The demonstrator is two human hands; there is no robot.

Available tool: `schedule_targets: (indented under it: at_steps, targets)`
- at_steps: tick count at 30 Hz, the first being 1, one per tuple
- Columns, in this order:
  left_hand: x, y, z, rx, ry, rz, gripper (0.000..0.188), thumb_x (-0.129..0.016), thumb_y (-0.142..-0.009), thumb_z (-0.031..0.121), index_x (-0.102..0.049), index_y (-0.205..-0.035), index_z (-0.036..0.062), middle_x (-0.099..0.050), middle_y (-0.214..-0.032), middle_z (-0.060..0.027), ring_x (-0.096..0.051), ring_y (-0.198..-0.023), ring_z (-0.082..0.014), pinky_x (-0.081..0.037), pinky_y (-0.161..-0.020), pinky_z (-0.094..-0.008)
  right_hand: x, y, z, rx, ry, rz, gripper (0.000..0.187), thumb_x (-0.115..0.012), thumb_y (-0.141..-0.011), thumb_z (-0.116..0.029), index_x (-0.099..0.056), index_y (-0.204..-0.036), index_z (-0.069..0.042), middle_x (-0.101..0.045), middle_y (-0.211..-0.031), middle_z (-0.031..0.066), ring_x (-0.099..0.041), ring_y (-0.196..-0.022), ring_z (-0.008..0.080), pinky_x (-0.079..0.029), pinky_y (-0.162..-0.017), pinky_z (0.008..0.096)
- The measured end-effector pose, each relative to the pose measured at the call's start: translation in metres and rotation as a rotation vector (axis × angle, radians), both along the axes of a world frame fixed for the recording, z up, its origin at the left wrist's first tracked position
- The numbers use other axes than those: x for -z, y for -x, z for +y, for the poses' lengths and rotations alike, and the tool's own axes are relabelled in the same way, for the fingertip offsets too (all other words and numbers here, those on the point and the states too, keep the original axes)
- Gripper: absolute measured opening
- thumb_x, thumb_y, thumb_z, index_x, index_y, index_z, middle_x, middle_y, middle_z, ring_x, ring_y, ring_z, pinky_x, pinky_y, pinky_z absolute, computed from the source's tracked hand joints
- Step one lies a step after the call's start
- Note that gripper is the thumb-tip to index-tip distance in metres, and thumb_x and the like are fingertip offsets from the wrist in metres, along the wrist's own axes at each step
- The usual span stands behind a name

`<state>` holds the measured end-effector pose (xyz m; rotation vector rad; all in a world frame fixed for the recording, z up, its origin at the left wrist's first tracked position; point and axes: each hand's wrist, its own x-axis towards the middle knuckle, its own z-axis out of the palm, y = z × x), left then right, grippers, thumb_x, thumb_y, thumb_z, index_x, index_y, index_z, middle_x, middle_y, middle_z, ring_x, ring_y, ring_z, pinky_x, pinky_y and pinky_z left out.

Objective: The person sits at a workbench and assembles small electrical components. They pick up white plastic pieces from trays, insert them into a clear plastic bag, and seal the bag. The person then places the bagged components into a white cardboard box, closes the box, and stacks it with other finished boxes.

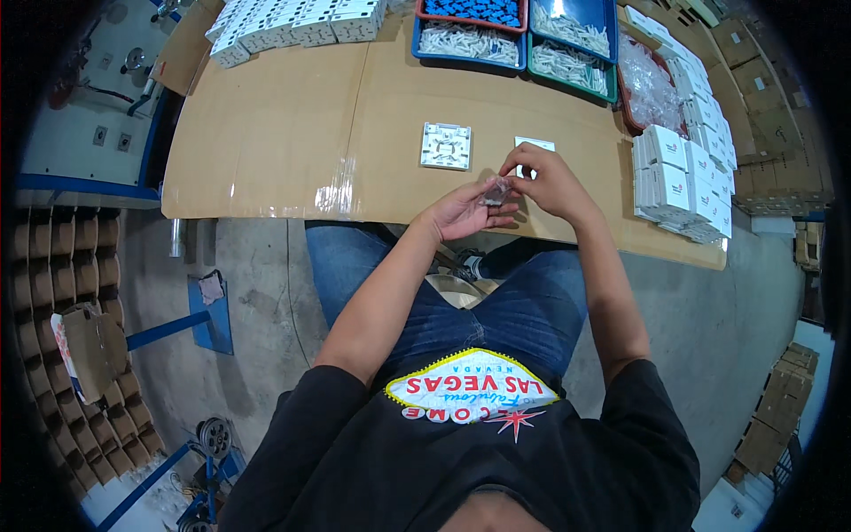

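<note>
Near the table's front edge, my two hands meet over a small clear plastic bag (495, 194). My left hand (461, 213) is turned palm up, its thumb and forefinger closed on the bag while the other fingers stretch out below. From the right, my right hand (554, 184) pinches the bag's edge with thumb and fingertips. What the bag contains is too small to make out. Just beyond my left hand lies a white square switch-like plate (446, 146), its inner side with metal parts facing up. A flat white piece (535, 142) is partly covered by my right hand.
Cardboard covers the table (266, 151). At the back stand a tray of blue parts (474, 11), blue trays of white parts (470, 44) and a green tray (572, 71). A red bin of clear bags (650, 84) and stacked white boxes (683, 182) are right; more white boxes (297, 22) back left.
</note>
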<state>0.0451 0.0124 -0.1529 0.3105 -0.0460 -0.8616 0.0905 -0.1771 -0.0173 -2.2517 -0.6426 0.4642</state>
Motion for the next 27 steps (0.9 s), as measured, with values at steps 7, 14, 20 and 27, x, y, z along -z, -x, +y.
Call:
schedule_targets:
  at_steps: [7,14,20,27]
  targets:
    - [-0.003,0.003,-0.001,-0.042,-0.040,-0.036,0.040,-0.052,-0.106,0.040,-0.058,-0.130,0.0085,-0.065,-0.123,-0.0129,-0.064,-0.117,-0.0265,-0.050,-0.106,-0.0446,0.011,-0.006,-0.002,-0.091,-0.019,0.041,0.014,-0.068,-0.088,-0.006,-0.071,-0.099,0.002,-0.064,-0.114,0.0102,-0.063,-0.103,0.0226,-0.050,-0.089,0.0331]
    - [-0.001,0.002,-0.001,-0.024,0.044,0.026,0.044,-0.049,-0.106,0.045,-0.059,-0.127,0.0074,-0.067,-0.118,-0.0126,-0.065,-0.112,-0.0279,-0.050,-0.105,-0.0449,0.007,0.001,-0.002,-0.065,-0.019,0.032,0.016,-0.069,-0.092,-0.013,-0.071,-0.096,0.002,-0.064,-0.119,0.0120,-0.064,-0.105,0.0254,-0.050,-0.091,0.0344]
    - [0.000,0.000,-0.002,-0.003,0.069,0.080,0.043,-0.046,-0.108,0.042,-0.057,-0.130,0.0074,-0.066,-0.116,-0.0117,-0.064,-0.113,-0.0296,-0.048,-0.108,-0.0479,0.017,0.001,-0.007,-0.062,-0.011,-0.026,0.022,-0.072,-0.088,-0.019,-0.072,-0.093,0.003,-0.065,-0.120,0.0171,-0.067,-0.099,0.0280,-0.053,-0.085,0.0368]
    - [-0.001,0.004,-0.002,-0.042,-0.024,0.024,0.042,-0.046,-0.108,0.041,-0.055,-0.132,0.0078,-0.066,-0.118,-0.0115,-0.064,-0.114,-0.0296,-0.046,-0.110,-0.0508,0.017,0.003,-0.001,-0.109,0.003,0.069,0.030,-0.069,-0.092,-0.024,-0.074,-0.100,0.004,-0.063,-0.130,0.0212,-0.068,-0.104,0.0317,-0.054,-0.090,0.0382]
